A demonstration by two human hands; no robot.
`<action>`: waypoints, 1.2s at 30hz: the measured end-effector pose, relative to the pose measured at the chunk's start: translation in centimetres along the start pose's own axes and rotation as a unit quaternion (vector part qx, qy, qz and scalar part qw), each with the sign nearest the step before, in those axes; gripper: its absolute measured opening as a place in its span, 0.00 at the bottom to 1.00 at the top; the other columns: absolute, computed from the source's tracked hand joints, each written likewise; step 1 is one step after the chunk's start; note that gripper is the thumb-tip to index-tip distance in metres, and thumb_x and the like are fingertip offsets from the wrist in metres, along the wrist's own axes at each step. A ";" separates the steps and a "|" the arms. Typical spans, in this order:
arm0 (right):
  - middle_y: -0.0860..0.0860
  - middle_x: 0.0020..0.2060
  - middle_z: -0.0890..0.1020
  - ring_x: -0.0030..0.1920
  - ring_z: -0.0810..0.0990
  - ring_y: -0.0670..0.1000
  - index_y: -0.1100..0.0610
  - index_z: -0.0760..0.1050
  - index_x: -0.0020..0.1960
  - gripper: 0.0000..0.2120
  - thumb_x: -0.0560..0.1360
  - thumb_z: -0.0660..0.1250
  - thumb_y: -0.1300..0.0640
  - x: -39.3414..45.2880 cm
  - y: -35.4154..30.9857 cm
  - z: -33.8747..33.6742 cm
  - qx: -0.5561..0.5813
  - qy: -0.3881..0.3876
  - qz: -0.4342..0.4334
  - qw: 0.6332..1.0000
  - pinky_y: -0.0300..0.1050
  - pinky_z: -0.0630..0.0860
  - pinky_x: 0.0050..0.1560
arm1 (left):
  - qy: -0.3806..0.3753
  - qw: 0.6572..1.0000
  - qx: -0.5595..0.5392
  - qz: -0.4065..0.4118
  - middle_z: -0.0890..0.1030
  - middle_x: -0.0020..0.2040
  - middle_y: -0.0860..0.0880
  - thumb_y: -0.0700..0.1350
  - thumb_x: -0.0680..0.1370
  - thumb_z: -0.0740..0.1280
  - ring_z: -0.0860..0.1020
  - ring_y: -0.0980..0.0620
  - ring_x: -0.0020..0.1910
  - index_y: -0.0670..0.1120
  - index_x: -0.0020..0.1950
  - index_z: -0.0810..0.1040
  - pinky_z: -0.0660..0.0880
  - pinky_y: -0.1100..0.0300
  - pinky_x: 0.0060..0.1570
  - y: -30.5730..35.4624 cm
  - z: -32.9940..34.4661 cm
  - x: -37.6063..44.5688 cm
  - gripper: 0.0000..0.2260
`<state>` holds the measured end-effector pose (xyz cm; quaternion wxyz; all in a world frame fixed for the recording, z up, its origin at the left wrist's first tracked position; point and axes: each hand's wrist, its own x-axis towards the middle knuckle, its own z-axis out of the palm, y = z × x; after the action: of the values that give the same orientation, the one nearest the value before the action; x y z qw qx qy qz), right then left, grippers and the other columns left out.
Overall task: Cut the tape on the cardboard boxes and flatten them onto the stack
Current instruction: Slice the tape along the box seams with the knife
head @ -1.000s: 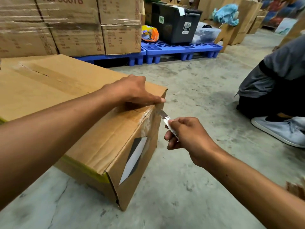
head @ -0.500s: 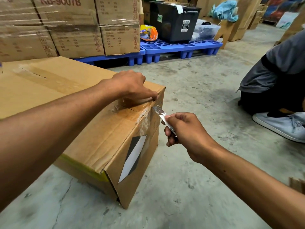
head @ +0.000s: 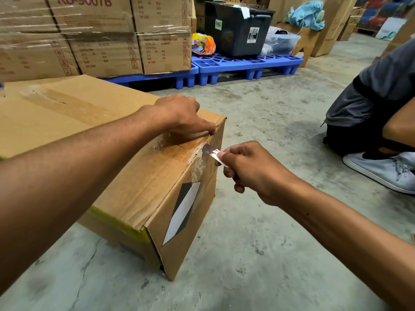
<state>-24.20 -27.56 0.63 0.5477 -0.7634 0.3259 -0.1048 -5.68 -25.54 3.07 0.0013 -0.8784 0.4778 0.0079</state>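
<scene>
A large cardboard box (head: 74, 122) lies on the concrete floor at the left, sealed with clear tape (head: 199, 162) along its top seam and down its end face. My left hand (head: 182, 117) rests on the box's top near the right edge, fingertips pressing beside the seam. My right hand (head: 249, 171) grips a small utility knife (head: 213, 152), whose blade tip touches the tape at the box's upper end edge. A black and white diamond label sits on the end face.
Wrapped cartons (head: 94, 34) stand on blue pallets (head: 244, 63) behind the box. A black bin (head: 235, 28) and a clear tub sit on the right pallet. Another person (head: 377, 104) crouches at the right, one grey shoe (head: 381, 171) on the floor.
The knife has moved up and left from beside the end face to the tape at the top edge. My left hand has drawn back slightly along the box top.
</scene>
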 end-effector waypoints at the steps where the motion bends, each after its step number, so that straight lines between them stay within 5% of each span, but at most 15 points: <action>1: 0.50 0.26 0.70 0.22 0.65 0.46 0.60 0.78 0.40 0.14 0.80 0.60 0.57 -0.1 -0.2 -0.1 -0.016 -0.008 0.000 1.000 0.38 0.66 0.22 | 0.001 1.000 0.001 0.000 0.76 0.62 0.44 0.71 0.70 0.60 0.70 0.48 0.51 0.47 0.64 0.73 0.68 0.55 0.43 0.0 0.1 0.0 0.34; 5: 0.50 0.26 0.70 0.23 0.65 0.46 0.60 0.79 0.41 0.14 0.80 0.61 0.56 -0.6 -0.9 -0.1 -0.057 -0.047 -0.008 0.997 0.38 0.65 0.22 | 0.005 1.000 0.008 0.003 0.76 0.63 0.44 0.71 0.70 0.60 0.73 0.46 0.56 0.47 0.65 0.73 0.69 0.54 0.44 -0.2 0.2 0.1 0.34; 17: 0.45 0.22 0.68 0.21 0.65 0.43 0.57 0.80 0.41 0.13 0.80 0.61 0.55 -1.4 -1.7 0.4 -0.066 -0.171 0.021 0.983 0.38 0.65 0.24 | 0.017 1.000 0.018 0.003 0.76 0.61 0.44 0.72 0.70 0.59 0.70 0.48 0.50 0.48 0.65 0.72 0.68 0.55 0.43 -0.2 0.4 -0.1 0.34; 20: 0.46 0.21 0.69 0.21 0.65 0.44 0.58 0.78 0.41 0.13 0.80 0.60 0.57 -1.1 -1.5 -1.0 -0.050 -0.119 0.050 0.990 0.39 0.67 0.24 | 0.000 1.000 -0.009 0.013 0.75 0.65 0.45 0.73 0.70 0.56 0.73 0.45 0.59 0.50 0.67 0.72 0.69 0.54 0.48 -1.2 0.5 -0.5 0.35; 23: 0.53 0.28 0.76 0.23 0.72 0.49 0.61 0.75 0.46 0.12 0.81 0.57 0.57 -0.3 -1.0 -1.5 0.024 0.023 0.041 0.999 0.43 0.77 0.28 | -0.048 0.989 -0.127 0.049 0.69 0.72 0.47 0.68 0.76 0.53 0.66 0.46 0.70 0.50 0.72 0.67 0.64 0.52 0.64 -3.8 0.5 -2.3 0.32; 25: 0.59 0.41 0.82 0.37 0.83 0.54 0.62 0.73 0.54 0.12 0.82 0.54 0.56 0.6 -0.8 -0.4 0.111 0.083 0.029 0.990 0.49 0.82 0.42 | -0.053 0.984 -0.149 0.080 0.63 0.75 0.49 0.66 0.77 0.52 0.60 0.49 0.74 0.51 0.75 0.62 0.56 0.56 0.70 -6.1 1.1 -4.3 0.31; 27: 0.62 0.52 0.80 0.50 0.82 0.58 0.61 0.72 0.60 0.15 0.83 0.53 0.55 1.7 -0.9 1.6 0.154 0.092 0.030 0.983 0.58 0.79 0.55 | -0.046 0.987 -0.122 0.094 0.57 0.78 0.49 0.67 0.75 0.50 0.54 0.52 0.76 0.54 0.77 0.57 0.50 0.56 0.72 -8.3 1.9 -6.4 0.33; 32: 0.53 0.45 0.77 0.46 0.75 0.53 0.53 0.74 0.46 0.13 0.82 0.53 0.52 3.9 -1.8 4.9 0.177 0.124 0.010 0.976 0.58 0.75 0.58 | -0.029 0.995 -0.059 0.079 0.43 0.79 0.50 0.75 0.68 0.39 0.41 0.55 0.76 0.62 0.76 0.45 0.38 0.57 0.72 -13.1 3.5 -10.3 0.39; 36: 0.53 0.45 0.75 0.46 0.73 0.52 0.54 0.75 0.47 0.12 0.82 0.55 0.53 6.0 -2.4 5.1 0.137 0.150 -0.011 0.979 0.50 0.73 0.51 | -0.025 0.996 -0.064 0.049 0.42 0.79 0.51 0.74 0.69 0.41 0.41 0.55 0.76 0.62 0.76 0.45 0.39 0.57 0.73 -13.1 4.5 -10.9 0.37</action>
<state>-16.01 -26.88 -0.28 0.5906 -0.6605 0.3785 -0.2677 -0.68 -9.19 -1.32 -0.0430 -0.8520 0.5183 0.0603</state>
